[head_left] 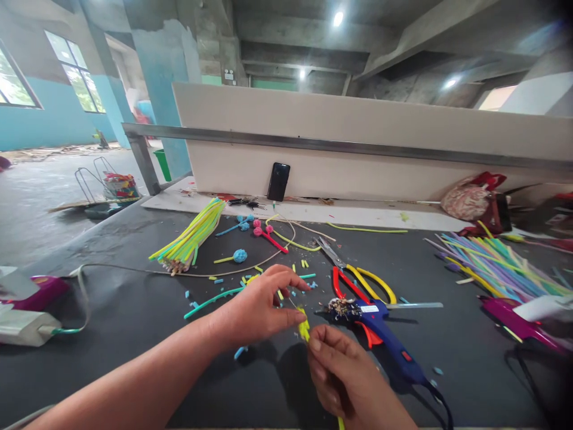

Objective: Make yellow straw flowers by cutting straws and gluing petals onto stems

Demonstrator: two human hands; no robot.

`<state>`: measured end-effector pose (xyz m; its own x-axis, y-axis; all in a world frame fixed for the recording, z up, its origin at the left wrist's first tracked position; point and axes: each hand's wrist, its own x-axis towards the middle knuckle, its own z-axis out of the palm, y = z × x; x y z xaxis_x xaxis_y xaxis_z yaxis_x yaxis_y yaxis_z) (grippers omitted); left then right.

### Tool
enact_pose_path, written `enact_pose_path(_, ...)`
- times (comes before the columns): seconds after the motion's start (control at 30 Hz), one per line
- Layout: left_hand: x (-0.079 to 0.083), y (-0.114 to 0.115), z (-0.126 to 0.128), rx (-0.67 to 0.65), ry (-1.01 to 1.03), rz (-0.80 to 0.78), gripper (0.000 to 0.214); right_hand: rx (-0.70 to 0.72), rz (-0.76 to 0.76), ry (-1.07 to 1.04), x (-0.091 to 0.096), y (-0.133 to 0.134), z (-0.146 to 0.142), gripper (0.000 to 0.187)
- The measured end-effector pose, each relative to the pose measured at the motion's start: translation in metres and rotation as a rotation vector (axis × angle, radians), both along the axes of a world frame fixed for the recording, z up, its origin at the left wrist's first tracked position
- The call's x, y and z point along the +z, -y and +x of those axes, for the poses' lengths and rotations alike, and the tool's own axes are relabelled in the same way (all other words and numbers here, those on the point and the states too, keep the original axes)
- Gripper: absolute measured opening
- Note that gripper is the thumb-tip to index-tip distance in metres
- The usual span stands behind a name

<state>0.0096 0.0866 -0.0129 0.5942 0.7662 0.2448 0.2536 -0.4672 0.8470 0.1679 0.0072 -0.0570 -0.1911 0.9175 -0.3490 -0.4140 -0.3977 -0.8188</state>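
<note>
Currently in hand: the work looks like shaping or fixing short fuzzy bits at the tip of a yellow stem (304, 325), a step that seems partway along.
Yellow stem: between the two hands above the tabletop (134, 245), just beside the nozzle of a blue glue gun (389, 337).
Right hand (338, 361): thumb and forefinger pinch the yellow stem just below its clustered tip; the other fingers curl in.
Left hand (271, 304): fingers spread, forefinger reaching out over the table, thumb at the tip; whether it touches, I cannot tell.
Next move: seems to call for a steady right pinch and a light left touch, clear of the nozzle.
Tabletop: dark, strewn with blue and yellow snippets; scissors (344, 265) lie by the glue gun, a blue pompom (240, 256) and a pink sprig (273, 236) beyond the left hand.
Stem piles: a yellow-green bundle (192, 236) to the left, mixed colours (505, 263) to the right.
Phone (278, 182): leans against a pale board (380, 173) at the back.
Room: bare concrete ceiling with lights (338, 19), blue-painted wall (27, 119), windows (76, 71) at left.
</note>
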Motion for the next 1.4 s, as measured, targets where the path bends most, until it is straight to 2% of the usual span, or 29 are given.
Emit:
enact_pose_path(0.13,-0.003,0.001,0.003,0.011,-0.012,0.020,0.031,-0.004,0.003,0.002,0.001,0.000,0.001,0.033)
enact_pose_path(0.37,0.000,-0.001,-0.001,-0.029,0.013,-0.043,0.029,-0.019,0.004,-0.025,0.000,-0.001,0.000,0.033)
enact_pose_path(0.57,-0.003,-0.001,0.001,-0.036,0.021,-0.014,0.027,0.013,0.015,-0.029,-0.002,-0.001,0.001,0.032)
enact_pose_path(0.73,0.003,-0.007,-0.006,0.082,0.134,-0.094,0.028,0.058,0.027,-0.115,0.004,0.001,0.007,0.028)
enact_pose_path(0.87,0.000,-0.019,-0.013,0.185,0.235,-0.111,0.026,0.079,0.027,-0.176,0.012,0.003,0.013,0.026)
enact_pose_path(1.03,-0.004,-0.022,-0.016,0.218,0.306,-0.212,0.030,0.075,0.073,-0.163,0.008,0.000,0.014,0.023)
enact_pose_path(1.1,-0.002,-0.019,-0.017,0.149,0.300,-0.249,0.030,0.078,0.102,-0.126,0.005,-0.001,0.013,0.021)
enact_pose_path(1.17,0.000,-0.016,-0.018,0.013,0.271,-0.255,0.031,0.110,0.121,-0.089,0.004,0.000,0.012,0.022)
enact_pose_path(1.3,0.005,-0.012,-0.020,-0.301,0.168,-0.129,0.037,0.161,0.156,-0.041,0.004,0.004,0.007,0.035)
enact_pose_path(1.4,0.007,-0.012,-0.020,-0.433,0.088,-0.073,0.040,0.200,0.180,-0.015,0.005,0.005,0.006,0.044)
